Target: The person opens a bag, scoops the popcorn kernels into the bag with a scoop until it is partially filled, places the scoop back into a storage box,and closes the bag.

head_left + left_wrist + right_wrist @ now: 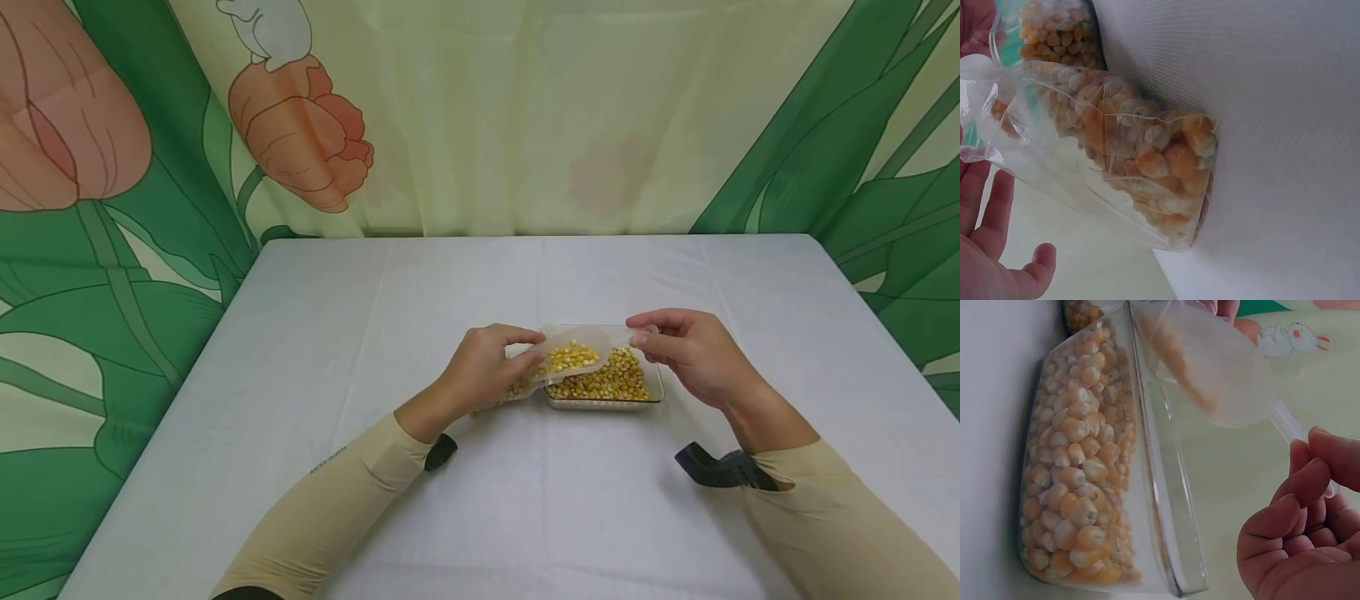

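Observation:
My right hand (697, 350) pinches the handle of a translucent plastic scoop (1229, 387) between thumb and fingers. Yellow corn kernels (573, 357) lie in the scoop, which is over the left part of a clear rectangular glass container (606, 407). Many more kernels (1079, 481) fill much of that container. On its left, a clear plastic bag (1141, 156) with corn in its lower part stands on the table. My left hand (487, 362) holds the bag near its top, thumb and index finger at its mouth. The scoop's front end is right at the bag's mouth.
A white cloth covers the table (450, 283). Behind it hangs a pale yellow curtain (525, 117) printed with green leaves, flowers and a white rabbit. Dark straps (723, 467) circle both wrists, over beige sleeves (345, 500).

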The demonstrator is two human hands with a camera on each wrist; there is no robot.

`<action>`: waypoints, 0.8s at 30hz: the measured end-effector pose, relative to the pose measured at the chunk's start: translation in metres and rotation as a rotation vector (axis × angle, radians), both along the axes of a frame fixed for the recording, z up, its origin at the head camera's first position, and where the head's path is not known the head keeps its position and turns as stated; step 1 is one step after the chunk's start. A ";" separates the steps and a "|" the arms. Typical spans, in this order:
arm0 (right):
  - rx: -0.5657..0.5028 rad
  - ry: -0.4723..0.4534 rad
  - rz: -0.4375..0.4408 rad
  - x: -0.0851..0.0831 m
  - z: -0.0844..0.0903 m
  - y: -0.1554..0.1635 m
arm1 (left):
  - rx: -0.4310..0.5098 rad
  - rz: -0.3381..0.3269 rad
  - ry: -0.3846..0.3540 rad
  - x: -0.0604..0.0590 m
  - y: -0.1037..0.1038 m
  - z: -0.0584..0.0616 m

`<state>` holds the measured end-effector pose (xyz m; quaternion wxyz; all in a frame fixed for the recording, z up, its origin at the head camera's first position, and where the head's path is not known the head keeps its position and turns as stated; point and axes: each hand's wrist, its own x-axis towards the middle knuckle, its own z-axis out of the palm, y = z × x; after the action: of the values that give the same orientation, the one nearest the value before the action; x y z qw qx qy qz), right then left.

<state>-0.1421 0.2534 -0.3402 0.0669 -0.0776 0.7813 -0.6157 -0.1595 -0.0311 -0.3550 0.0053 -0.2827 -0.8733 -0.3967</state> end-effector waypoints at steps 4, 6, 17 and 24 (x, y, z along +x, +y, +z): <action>0.086 0.013 -0.005 0.000 0.005 -0.003 | 0.010 0.001 0.009 -0.001 0.000 0.000; 0.106 0.016 -0.010 0.001 0.008 -0.004 | 0.014 0.000 0.012 -0.002 0.000 -0.001; 0.093 0.014 -0.040 0.003 0.016 0.002 | 0.026 -0.007 0.012 -0.001 -0.001 -0.002; 0.125 0.028 -0.043 0.002 0.018 0.004 | 0.021 0.005 0.006 -0.002 -0.002 -0.002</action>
<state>-0.1398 0.2574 -0.3220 0.0475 -0.0648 0.8205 -0.5659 -0.1615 -0.0328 -0.3568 0.0120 -0.2816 -0.8699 -0.4047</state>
